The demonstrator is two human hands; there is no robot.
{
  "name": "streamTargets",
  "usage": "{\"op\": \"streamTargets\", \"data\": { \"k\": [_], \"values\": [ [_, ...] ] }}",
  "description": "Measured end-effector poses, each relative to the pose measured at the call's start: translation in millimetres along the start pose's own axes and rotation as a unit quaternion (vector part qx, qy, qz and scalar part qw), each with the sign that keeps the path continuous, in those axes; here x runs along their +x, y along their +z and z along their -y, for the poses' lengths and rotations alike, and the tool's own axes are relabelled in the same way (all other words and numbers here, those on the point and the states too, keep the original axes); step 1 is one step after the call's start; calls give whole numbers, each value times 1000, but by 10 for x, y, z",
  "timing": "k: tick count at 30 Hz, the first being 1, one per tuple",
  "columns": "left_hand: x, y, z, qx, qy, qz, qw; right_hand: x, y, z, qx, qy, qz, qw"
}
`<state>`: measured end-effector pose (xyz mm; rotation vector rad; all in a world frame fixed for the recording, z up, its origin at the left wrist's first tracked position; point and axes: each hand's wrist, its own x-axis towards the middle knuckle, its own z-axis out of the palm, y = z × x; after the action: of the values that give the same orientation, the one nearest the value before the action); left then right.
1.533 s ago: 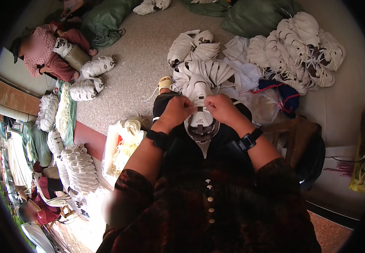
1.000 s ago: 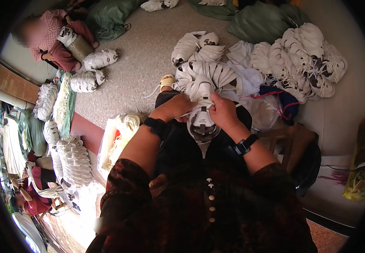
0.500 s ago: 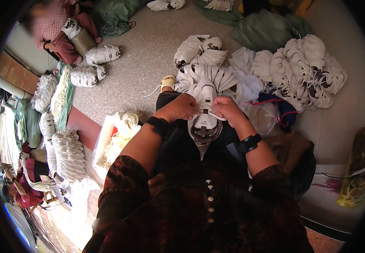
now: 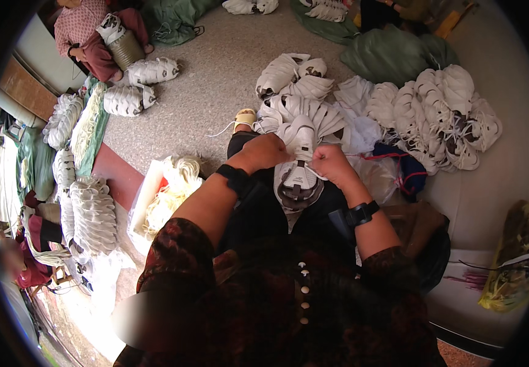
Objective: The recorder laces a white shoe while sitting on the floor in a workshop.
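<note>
A white and grey sneaker [image 4: 299,178] lies between my thighs, its tongue and lace area toward me. My left hand [image 4: 267,151] is closed in a pinch at the left side of the lacing. At the right side, my right hand [image 4: 333,164] is pinched too, a little off the shoe. Both seem to grip a white shoelace, though its ends are mostly hidden by my fingers. Just beyond the sneaker, another white shoe [image 4: 301,131] rests against a row of nested white shoes [image 4: 322,116].
Further shoe stacks [image 4: 432,113] lie at the right by a green sack [image 4: 399,54]. A bag of cream laces [image 4: 172,196] stands left of my leg. At the far left sits a person [image 4: 87,30] near bundled shoes [image 4: 124,101]; more bundles [image 4: 93,214] lie nearer.
My right hand has drawn slightly outward and down from the sneaker. My left hand stays close to the lacing. The view has shifted a little.
</note>
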<state>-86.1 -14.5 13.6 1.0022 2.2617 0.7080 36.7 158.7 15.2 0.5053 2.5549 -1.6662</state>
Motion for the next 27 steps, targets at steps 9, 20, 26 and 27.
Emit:
{"op": "streamTargets", "data": {
  "k": [9, 20, 26, 27],
  "values": [
    [-392, -251, 68, 58, 245, -319, 914, -112, 175, 64, -211, -126, -124, 961],
    [-566, 105, -311, 105, 310, -250, 911, -223, 104, 43, -273, -155, -100, 944],
    [-483, 295, -236, 67, 217, -249, 941, -262, 57, 149, -450, -198, -93, 866],
    [-472, 305, -221, 68, 202, -247, 945, -240, 31, 100, -468, -216, -96, 851]
  ]
}}
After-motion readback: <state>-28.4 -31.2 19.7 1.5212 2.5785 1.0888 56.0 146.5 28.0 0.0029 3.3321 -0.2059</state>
